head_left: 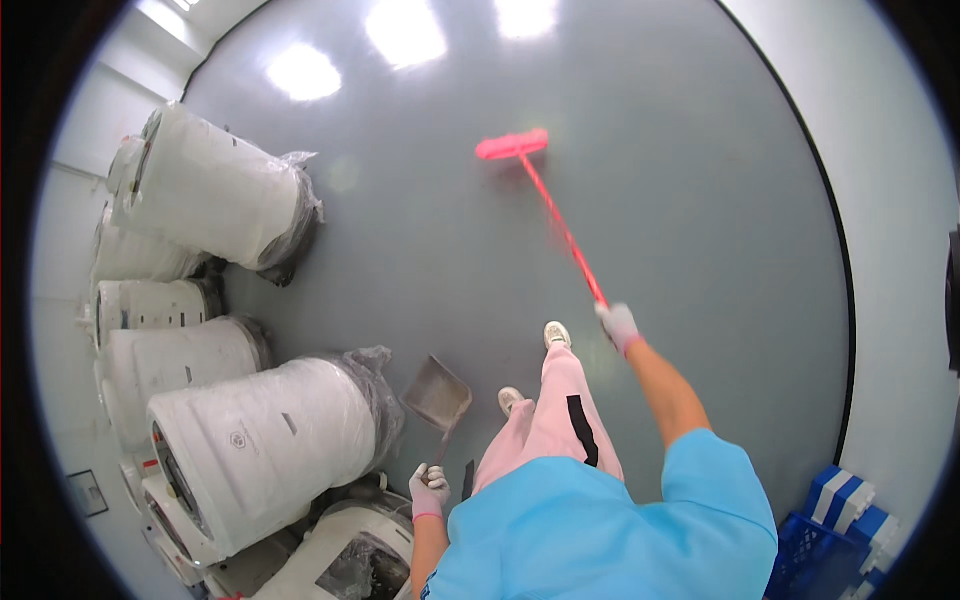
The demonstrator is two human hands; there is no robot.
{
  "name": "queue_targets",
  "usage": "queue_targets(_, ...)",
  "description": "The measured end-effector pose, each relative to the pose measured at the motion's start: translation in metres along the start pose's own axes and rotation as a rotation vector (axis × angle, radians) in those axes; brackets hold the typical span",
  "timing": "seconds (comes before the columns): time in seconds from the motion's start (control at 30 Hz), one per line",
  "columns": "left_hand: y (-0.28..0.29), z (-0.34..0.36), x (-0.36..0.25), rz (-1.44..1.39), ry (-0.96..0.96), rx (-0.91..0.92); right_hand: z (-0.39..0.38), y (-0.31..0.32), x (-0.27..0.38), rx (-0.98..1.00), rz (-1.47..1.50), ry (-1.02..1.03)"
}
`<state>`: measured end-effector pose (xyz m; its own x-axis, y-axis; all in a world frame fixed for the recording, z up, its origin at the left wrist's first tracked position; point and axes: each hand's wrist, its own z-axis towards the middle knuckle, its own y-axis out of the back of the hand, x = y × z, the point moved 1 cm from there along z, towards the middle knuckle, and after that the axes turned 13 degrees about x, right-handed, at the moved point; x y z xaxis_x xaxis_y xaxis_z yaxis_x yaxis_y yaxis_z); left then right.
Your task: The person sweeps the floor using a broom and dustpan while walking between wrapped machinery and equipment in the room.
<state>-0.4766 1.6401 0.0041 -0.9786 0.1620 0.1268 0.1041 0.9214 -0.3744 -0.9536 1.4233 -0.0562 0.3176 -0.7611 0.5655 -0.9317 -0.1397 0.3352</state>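
Note:
A pink broom (566, 232) reaches out ahead of me, its wide head lying toward the far part of the grey floor. My right hand (619, 324), in a white glove with a pink cuff, grips the near end of the red handle. Low on my left side hangs a grey dustpan (437, 393), its tray beside the nearest wrapped machine. My left hand (429, 489), gloved the same way, is closed round the dustpan's handle. Whether the tray touches the floor I cannot tell.
Several white machines wrapped in clear plastic (270, 420) line the left wall. Blue crates (815, 555) and blue-and-white striped boxes (838, 497) stand at the lower right by the wall. Grey floor (700, 200) stretches ahead, bounded by a black skirting line. My shoes (557, 334) are mid-floor.

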Motion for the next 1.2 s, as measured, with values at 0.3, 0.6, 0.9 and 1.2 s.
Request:
queue_targets(0.3,-0.013,-0.017,0.010,-0.035,-0.004,0.041,0.070,-0.026,0.108,0.001,0.171,-0.009)
queue_targets(0.6,0.004,-0.012,-0.024,0.184,0.087,-0.015,-0.110,-0.094,-0.227,-0.133,-0.147,-0.151)
queue_targets(0.9,0.040,0.007,-0.049,0.241,0.135,-0.094,-0.456,-0.119,-0.274,0.086,-0.031,-0.635)
queue_targets(1.2,0.097,-0.009,-0.052,0.308,0.123,-0.129,-0.490,-0.070,-0.306,0.012,-0.254,-0.458)
